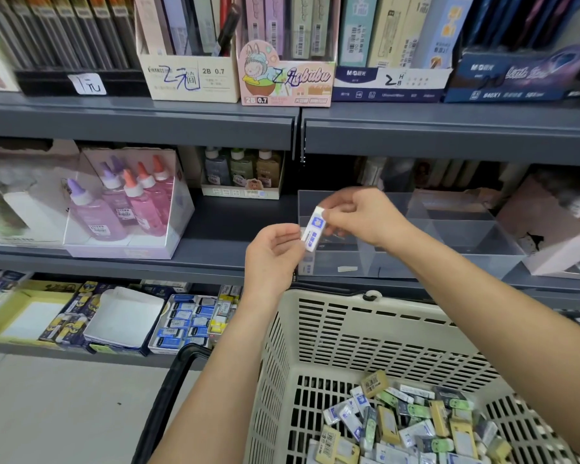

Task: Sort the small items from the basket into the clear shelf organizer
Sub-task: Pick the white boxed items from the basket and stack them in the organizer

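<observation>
A white eraser with a blue sleeve (pixel 313 229) is held upright between both hands, just in front of the clear shelf organizer (pixel 449 229). My right hand (pixel 359 214) pinches its top end. My left hand (pixel 275 254) holds its lower end with curled fingers. The organizer sits on the middle shelf with several compartments; a small white piece (pixel 347 269) lies in the front one. Below my arms stands a beige plastic basket (pixel 365 329) with several erasers (pixel 409 426) in white, yellow and green piled in its bottom.
Pink and purple glue bottles in a clear box (pixel 128 202) stand left on the same shelf. Pencil lead boxes (pixel 282 72) fill the shelf above. Trays of erasers (pixel 188 323) sit on the lowest shelf. The basket's black handle (pixel 171 390) hangs at the left.
</observation>
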The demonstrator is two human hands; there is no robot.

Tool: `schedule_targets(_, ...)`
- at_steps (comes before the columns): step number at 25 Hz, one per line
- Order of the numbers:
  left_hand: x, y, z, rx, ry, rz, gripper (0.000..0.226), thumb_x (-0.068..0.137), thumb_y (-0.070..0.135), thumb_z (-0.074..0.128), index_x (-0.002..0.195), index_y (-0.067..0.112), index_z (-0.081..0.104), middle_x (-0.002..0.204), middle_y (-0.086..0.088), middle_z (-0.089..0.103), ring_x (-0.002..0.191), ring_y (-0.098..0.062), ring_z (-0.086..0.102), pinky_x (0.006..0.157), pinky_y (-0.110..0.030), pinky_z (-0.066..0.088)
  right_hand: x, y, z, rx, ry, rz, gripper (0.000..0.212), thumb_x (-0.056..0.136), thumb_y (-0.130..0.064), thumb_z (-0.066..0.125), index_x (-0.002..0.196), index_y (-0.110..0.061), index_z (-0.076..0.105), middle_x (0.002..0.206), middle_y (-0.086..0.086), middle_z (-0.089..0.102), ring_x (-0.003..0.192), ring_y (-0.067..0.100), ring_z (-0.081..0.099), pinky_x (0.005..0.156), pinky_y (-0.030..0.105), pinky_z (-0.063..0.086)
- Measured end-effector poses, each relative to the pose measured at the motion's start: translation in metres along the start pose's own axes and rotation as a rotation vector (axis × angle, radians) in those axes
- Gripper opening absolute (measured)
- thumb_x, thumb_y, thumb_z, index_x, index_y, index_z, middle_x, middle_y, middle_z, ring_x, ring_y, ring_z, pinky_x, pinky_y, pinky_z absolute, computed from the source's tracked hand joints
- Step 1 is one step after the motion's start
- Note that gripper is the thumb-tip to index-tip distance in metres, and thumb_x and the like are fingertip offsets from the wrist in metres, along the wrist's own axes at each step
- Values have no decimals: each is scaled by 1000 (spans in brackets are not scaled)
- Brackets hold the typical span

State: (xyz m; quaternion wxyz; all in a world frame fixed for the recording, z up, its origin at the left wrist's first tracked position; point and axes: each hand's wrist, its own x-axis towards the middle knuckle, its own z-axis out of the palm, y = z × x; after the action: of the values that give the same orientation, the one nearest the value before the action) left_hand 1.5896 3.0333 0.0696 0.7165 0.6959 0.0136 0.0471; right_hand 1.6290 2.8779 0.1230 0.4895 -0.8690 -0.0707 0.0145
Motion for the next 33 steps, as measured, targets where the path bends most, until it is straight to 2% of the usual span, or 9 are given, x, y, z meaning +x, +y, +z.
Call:
schedule_targets(3, 4, -6, -2, 146, 71, 20, 32, 84, 9, 66, 112, 20, 56, 114, 0, 62, 100, -10, 60, 93, -29, 49, 11, 6, -5, -6, 180, -83, 19, 83, -8, 61, 81, -27, 63, 81, -3, 70, 76, 14, 68, 77, 33, 55)
schedule_targets(7, 11, -14, 4, 376, -104, -53, 58, 83, 20, 69, 136, 13, 44, 129, 2, 54, 117, -13, 53, 97, -29, 43, 24, 15, 8, -269, 179, -122, 19, 85, -13, 59, 99, -23, 66, 88, -4, 63, 88, 18, 64, 82, 30, 52)
schedule_targets(11, 21, -15, 10, 512, -194, -44, 52, 86, 19, 65, 134, 18, 46, 123, 3, 58, 106, -13, 56, 94, -33, 46, 28, 25, 21, -340, 43, -22, 16, 90, -18, 56, 104, -20, 64, 96, -2, 68, 91, 15, 63, 76, 22, 46)
schedule_targets(14, 26, -19, 9, 486, -202, -49, 50, 87, 18, 64, 133, 19, 47, 126, 2, 57, 101, -8, 54, 94, -31, 45, 29, 32, 25, -405, -7, 1, 19, 93, -20, 51, 108, -16, 63, 106, 2, 68, 96, 18, 62, 82, 25, 46)
schedule_targets(21, 34, -23, 14, 485, -225, -50, 46, 89, 18, 61, 132, 18, 46, 129, 3, 56, 100, -8, 54, 91, -29, 45, 34, 37, 20, -341, -42, 75, 22, 94, -18, 49, 112, -16, 60, 112, 3, 66, 102, 19, 61, 88, 30, 49)
schedule_targets(27, 16, -10, 14, 506, -113, 9, 53, 87, 23, 63, 135, 17, 42, 132, 3, 51, 108, -8, 52, 90, -24, 41, 8, 25, 1, -282, 6, 11, 23, 92, -20, 53, 114, -17, 60, 111, 0, 66, 102, 14, 60, 85, 21, 43)
schedule_targets(30, -19, -5, 16, 483, 87, 181, 34, 87, 25, 62, 119, 23, 51, 112, 7, 54, 99, -3, 52, 86, -20, 42, -44, 27, -21, -151, 134, -81, 15, 88, -18, 59, 102, -22, 65, 99, -3, 69, 93, 12, 65, 88, 26, 49)
schedule_targets(31, -34, -5, 21, 459, 80, 233, 23, 87, 25, 61, 108, 26, 53, 101, 7, 56, 88, 0, 53, 78, -17, 43, -68, 31, -27, -84, 169, -109, 12, 88, -17, 60, 94, -26, 66, 90, -4, 70, 87, 12, 66, 84, 25, 51)
schedule_targets(33, -62, -14, 36, 483, -106, 240, 7, 85, 26, 59, 92, 27, 56, 83, 9, 59, 73, 2, 54, 68, -14, 43, -116, 49, -36, -17, 177, -146, 14, 88, -19, 59, 83, -31, 64, 74, -7, 69, 72, 7, 66, 70, 19, 52)
